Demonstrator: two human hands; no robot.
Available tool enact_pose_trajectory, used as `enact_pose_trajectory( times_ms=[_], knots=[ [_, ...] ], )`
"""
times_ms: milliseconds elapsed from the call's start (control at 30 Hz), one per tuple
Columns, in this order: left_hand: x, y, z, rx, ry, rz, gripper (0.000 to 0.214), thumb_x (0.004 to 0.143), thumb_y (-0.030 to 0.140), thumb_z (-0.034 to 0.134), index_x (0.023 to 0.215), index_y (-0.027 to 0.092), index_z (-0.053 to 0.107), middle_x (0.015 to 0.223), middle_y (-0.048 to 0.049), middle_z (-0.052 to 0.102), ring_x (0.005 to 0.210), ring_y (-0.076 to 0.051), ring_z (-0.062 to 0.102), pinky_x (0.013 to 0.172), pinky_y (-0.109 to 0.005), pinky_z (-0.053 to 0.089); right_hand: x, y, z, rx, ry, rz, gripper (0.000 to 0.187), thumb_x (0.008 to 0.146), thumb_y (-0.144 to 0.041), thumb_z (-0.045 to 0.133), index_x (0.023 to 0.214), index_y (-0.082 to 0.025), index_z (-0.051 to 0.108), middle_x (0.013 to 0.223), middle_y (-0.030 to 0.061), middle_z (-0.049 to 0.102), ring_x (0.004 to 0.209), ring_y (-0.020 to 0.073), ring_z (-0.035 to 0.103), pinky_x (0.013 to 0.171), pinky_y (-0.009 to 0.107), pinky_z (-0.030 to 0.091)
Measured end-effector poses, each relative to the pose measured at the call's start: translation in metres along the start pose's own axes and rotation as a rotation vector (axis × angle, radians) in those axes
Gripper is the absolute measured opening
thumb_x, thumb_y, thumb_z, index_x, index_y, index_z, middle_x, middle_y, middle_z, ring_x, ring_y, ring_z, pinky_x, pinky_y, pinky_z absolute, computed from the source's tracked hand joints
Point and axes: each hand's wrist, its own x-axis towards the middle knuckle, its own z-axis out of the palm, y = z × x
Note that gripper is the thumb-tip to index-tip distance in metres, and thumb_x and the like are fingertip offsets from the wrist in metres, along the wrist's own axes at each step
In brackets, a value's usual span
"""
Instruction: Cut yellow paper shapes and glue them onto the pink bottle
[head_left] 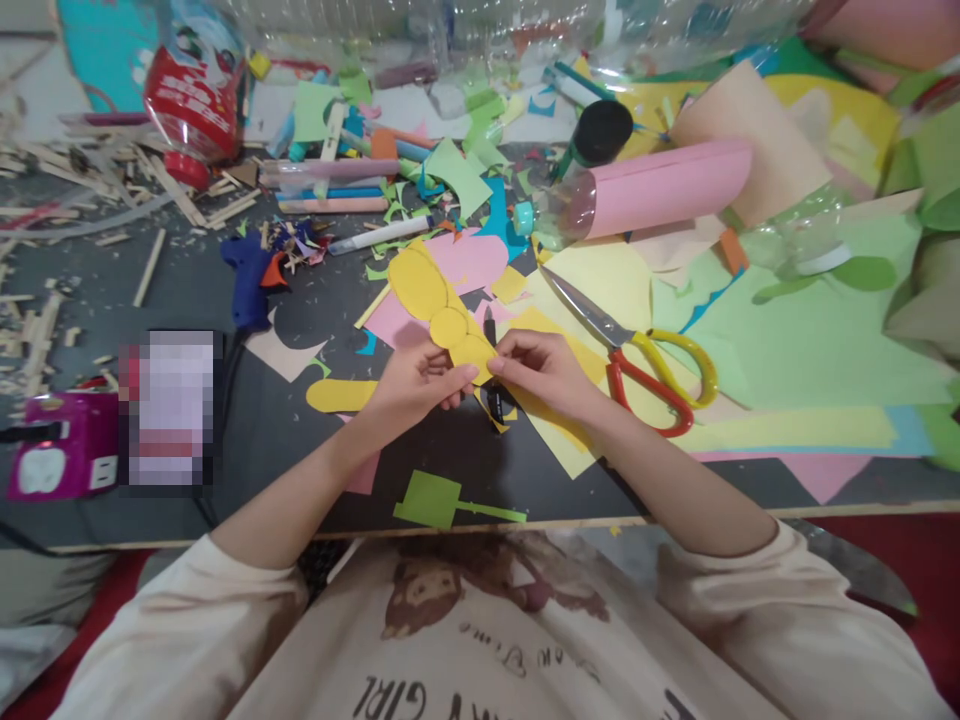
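Observation:
Between my hands is a yellow paper cutout (448, 326), bow-like in shape, with a small circle in the middle and dark outlines drawn on it. My left hand (431, 378) pinches its lower edge between thumb and fingers. On the other side, my right hand (536, 365) grips the lower right corner, its fingers curled. A black pen (495, 400) lies on the table just below, partly hidden by the paper. To the right rest scissors (622, 350) with one yellow and one red handle, blades apart from my hand. A yellow rounded strip (339, 395) lies by my left wrist.
A blue glue gun (247, 280) and a phone-like blurred object (171, 408) lie at left. Wood sticks (150, 268) litter that side. Toward the back are a pink-wrapped bottle (667, 185), a red-labelled bottle (195, 100) and paper scraps. A green cutout (431, 498) lies near the front edge.

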Motion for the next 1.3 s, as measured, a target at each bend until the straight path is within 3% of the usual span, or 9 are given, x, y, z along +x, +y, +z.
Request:
enact_pose_trajectory(
  times_ms=[500,933,1167,1300],
  knots=[
    [-0.001,0.001,0.000,0.058,-0.011,-0.110,0.032,0.067,0.044,0.073,0.061,0.015,0.061,0.051,0.0019,0.061,0.040,-0.005,0.050,0.039,-0.016,0.041,-0.001,-0.001,-0.001,-0.002,-0.087,0.026,0.042,0.080,-0.057,0.068,0.071,-0.017,0.061,0.061,-0.0035,0.049,0.056,0.0087,0.040,0.052,0.024,0.030],
    [-0.001,-0.002,-0.001,0.078,-0.026,-0.103,0.029,0.068,0.041,0.071,0.060,0.015,0.061,0.052,0.0019,0.060,0.041,-0.005,0.051,0.041,-0.016,0.044,0.000,-0.003,-0.002,-0.023,-0.137,0.016,0.047,0.082,-0.062,0.064,0.071,-0.017,0.060,0.062,-0.0028,0.049,0.056,0.0095,0.041,0.053,0.026,0.031],
    [-0.001,-0.001,-0.001,-0.028,0.017,-0.123,0.027,0.065,0.040,0.073,0.062,0.015,0.062,0.051,0.0030,0.061,0.038,-0.005,0.049,0.038,-0.016,0.041,-0.002,-0.001,0.002,-0.031,-0.023,-0.017,0.045,0.086,-0.061,0.060,0.072,-0.017,0.059,0.062,-0.0028,0.051,0.055,0.0091,0.043,0.053,0.025,0.035],
    [-0.002,0.001,0.000,-0.052,0.076,-0.142,0.027,0.063,0.039,0.074,0.060,0.015,0.061,0.049,0.0022,0.061,0.037,-0.005,0.048,0.037,-0.017,0.040,-0.006,-0.016,0.002,-0.207,0.089,-0.064,0.038,0.091,-0.055,0.054,0.078,-0.019,0.060,0.068,0.0009,0.060,0.058,0.0118,0.052,0.055,0.025,0.041]
  ],
)
